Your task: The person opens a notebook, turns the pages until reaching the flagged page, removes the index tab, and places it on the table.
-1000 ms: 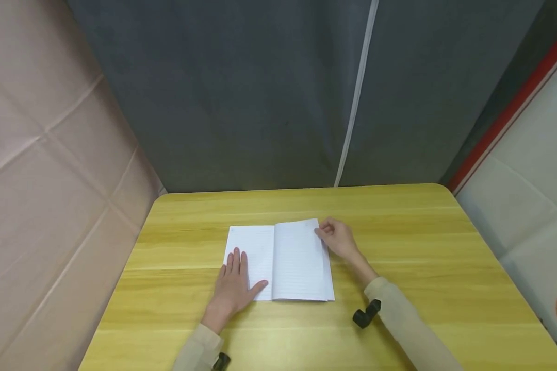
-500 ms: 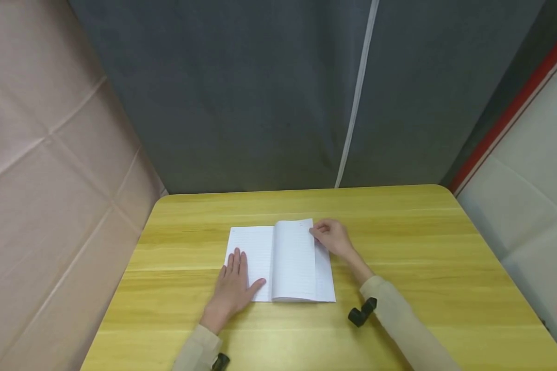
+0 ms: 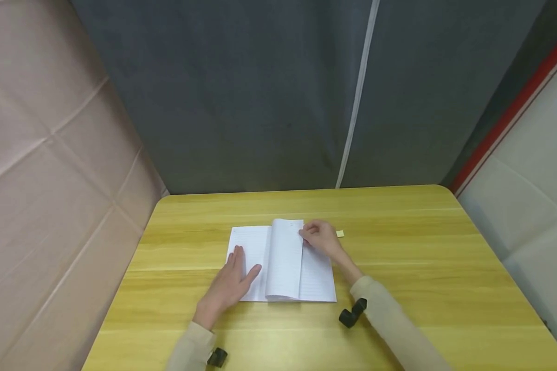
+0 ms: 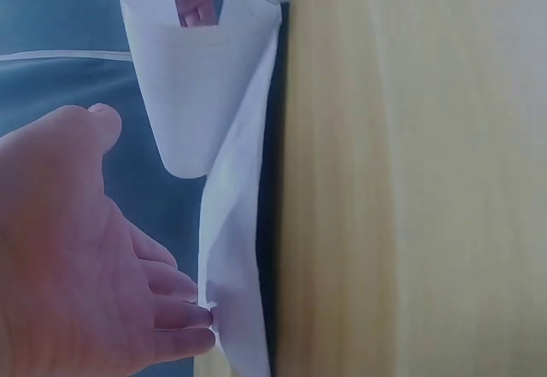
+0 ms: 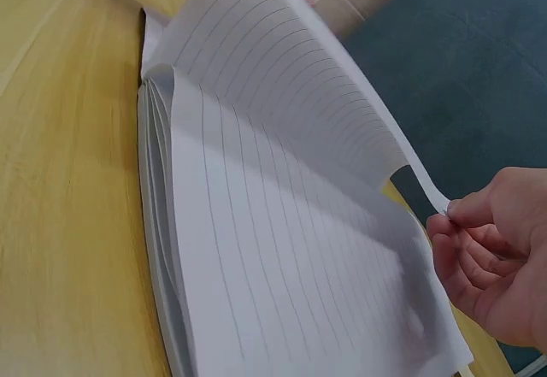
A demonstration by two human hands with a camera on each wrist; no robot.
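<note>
The left hand [image 3: 232,283] lies flat with its fingers spread on the left page of the notebook [image 3: 282,264], which sits open in the middle of the yellow table [image 3: 413,268]. In the left wrist view those fingertips [image 4: 184,317] touch the paper close to its outer edge, so the hold looks light; if the hand slips sideways, the notebook could slide on the smooth wood or swing round.

In the middle, one lined page [image 3: 285,255] stands up in a curve, lifted off the right-hand stack and leaning toward the spine. The right hand [image 3: 319,238] pinches its top outer corner between thumb and fingertips [image 5: 461,223]. That corner looks bent into a narrow strip in the right wrist view, and a sharp pull could crease or tear it there. Because the pinch is so small, the sheet could also slip free and fall back, or a second sheet could cling and come along unnoticed.

Further right, a small pale scrap [image 3: 340,234] lies on the table just beyond the right hand, apart from the notebook; a sweeping sleeve could knock it away.
</note>
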